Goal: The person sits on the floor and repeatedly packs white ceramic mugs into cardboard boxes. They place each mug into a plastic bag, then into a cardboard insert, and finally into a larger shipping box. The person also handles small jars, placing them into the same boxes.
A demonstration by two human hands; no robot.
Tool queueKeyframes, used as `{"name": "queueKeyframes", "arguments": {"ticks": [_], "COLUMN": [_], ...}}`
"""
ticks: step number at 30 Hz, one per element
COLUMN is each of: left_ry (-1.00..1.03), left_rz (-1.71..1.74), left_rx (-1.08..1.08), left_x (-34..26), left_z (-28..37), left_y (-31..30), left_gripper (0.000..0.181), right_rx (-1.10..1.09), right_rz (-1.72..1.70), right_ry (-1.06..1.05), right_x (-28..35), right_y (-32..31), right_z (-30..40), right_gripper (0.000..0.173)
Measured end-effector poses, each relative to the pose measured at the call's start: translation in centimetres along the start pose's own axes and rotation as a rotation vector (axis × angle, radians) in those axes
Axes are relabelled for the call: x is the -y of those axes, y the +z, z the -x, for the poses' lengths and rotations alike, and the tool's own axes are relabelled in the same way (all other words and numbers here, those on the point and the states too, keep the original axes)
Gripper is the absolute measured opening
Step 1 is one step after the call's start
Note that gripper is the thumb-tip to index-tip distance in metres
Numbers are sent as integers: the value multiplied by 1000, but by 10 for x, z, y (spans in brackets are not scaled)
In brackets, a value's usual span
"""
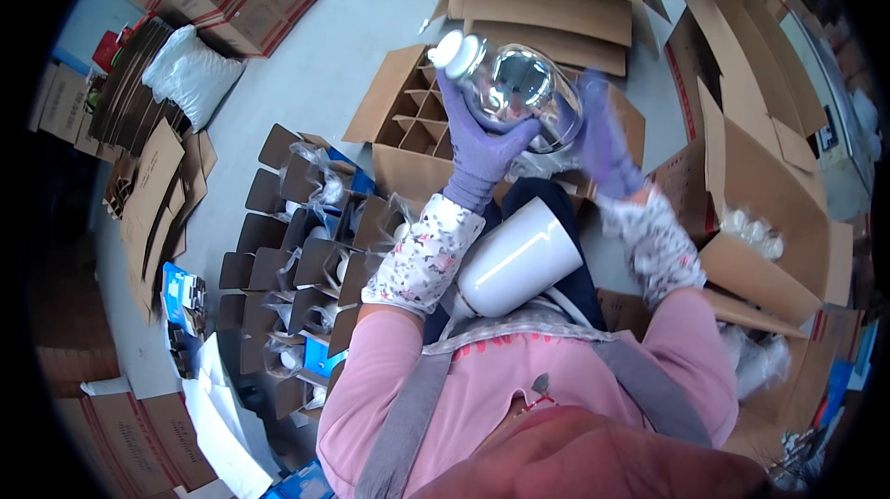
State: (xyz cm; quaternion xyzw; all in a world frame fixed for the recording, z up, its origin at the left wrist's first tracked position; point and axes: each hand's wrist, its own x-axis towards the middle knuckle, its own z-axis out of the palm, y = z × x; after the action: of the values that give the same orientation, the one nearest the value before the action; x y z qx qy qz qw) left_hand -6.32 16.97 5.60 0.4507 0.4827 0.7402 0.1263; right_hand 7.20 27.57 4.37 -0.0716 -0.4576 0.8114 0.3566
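My left hand [480,130], in a purple glove, holds a silvery mirrored vessel [518,85], perhaps a vacuum flask liner, by its side. A round white stopper or cap [457,54] sits on its narrow end, at the upper left. My right hand [601,130], gloved too and blurred, is beside the vessel's wide end with its fingers extended; whether it touches the vessel is unclear. A glossy white cylindrical shell [521,259] lies tilted on my lap. Behind the vessel stands a cardboard box with dividers [410,158].
Several small open boxes [268,255] with plastic-wrapped items stand at left. Large open cartons [772,200] are at right, one holding wrapped white items [754,235]. Stacked cartons [271,12] and a white plastic sack [191,71] stand at the upper left.
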Motion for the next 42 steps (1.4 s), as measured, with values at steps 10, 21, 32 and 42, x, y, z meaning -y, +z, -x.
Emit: {"name": "queueKeyframes", "arguments": {"ticks": [10, 21, 32, 42], "left_ry": [-482, -387, 633, 304], "left_rz": [242, 126, -749, -1307], "left_rx": [187, 281, 1051, 744], "left_x": [-60, -37, -82, -76], "left_z": [-17, 40, 160, 172], "left_y": [-46, -39, -105, -115], "left_gripper": [98, 81, 39, 74], "right_rx": [22, 56, -290, 692], "right_rz": [408, 695, 495, 1093], "right_ry": [-108, -308, 287, 757], "right_x": [42, 58, 44, -10], "right_y": [0, 14, -89, -36], "right_z": [50, 83, 118, 58], "right_gripper": [84, 98, 77, 76]}}
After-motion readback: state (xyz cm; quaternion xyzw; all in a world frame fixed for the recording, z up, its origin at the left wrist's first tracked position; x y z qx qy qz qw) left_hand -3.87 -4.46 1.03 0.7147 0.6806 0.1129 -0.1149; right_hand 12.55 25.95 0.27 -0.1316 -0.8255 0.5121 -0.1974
